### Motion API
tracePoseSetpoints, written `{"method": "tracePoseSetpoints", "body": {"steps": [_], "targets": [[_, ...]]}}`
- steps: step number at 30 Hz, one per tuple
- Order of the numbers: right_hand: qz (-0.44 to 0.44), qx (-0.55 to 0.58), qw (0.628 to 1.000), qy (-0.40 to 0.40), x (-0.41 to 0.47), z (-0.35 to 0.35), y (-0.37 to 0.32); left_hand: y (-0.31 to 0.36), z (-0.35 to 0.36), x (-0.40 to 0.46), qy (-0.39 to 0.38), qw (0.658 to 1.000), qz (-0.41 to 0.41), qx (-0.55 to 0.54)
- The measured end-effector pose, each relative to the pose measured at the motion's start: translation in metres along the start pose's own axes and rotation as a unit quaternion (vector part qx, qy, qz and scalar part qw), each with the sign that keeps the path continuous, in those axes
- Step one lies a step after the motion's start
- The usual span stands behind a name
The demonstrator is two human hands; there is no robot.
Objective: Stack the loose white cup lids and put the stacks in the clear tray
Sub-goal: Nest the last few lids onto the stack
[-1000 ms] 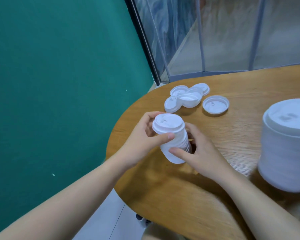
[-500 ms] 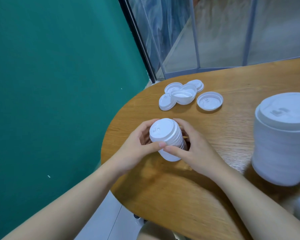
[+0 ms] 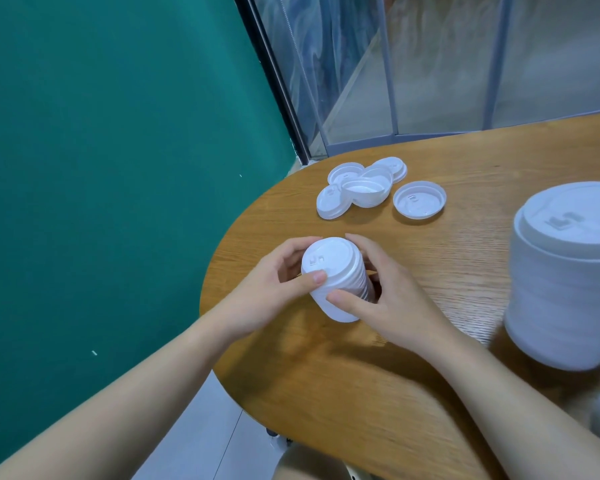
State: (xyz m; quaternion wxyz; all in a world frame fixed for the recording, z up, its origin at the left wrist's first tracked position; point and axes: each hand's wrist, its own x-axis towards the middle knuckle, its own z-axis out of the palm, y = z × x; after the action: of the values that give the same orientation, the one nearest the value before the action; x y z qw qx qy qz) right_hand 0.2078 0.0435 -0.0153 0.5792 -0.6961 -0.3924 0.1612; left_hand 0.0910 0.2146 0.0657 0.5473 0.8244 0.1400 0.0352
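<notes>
Together, the left hand (image 3: 274, 292) and right hand (image 3: 392, 299) form a curled grip round a short stack of lids (image 3: 336, 278), tilted above the worktop (image 3: 361, 393). Beyond the grip lie loose lids (image 3: 361, 190); right of it stands a tall stack (image 3: 565, 278).

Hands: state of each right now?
Left hand: closed, thumb and fingers gripping the small stack of white lids.
Right hand: closed, gripping the same stack from the other side.
</notes>
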Motion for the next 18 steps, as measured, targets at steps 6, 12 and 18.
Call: {"method": "tracePoseSetpoints", "body": {"steps": [6,12,18], "targets": [[-0.003,0.012,1.0,0.007,-0.001,0.0,-0.005,0.001,-0.021,0.034,-0.005,0.999,-0.034,0.02],[0.017,0.043,0.994,0.101,0.002,-0.013,-0.003,-0.011,-0.034,0.111,0.111,0.972,-0.012,0.204],[0.018,0.041,0.991,0.123,0.007,-0.01,0.003,-0.029,-0.03,0.175,0.097,0.967,-0.047,0.232]]}}
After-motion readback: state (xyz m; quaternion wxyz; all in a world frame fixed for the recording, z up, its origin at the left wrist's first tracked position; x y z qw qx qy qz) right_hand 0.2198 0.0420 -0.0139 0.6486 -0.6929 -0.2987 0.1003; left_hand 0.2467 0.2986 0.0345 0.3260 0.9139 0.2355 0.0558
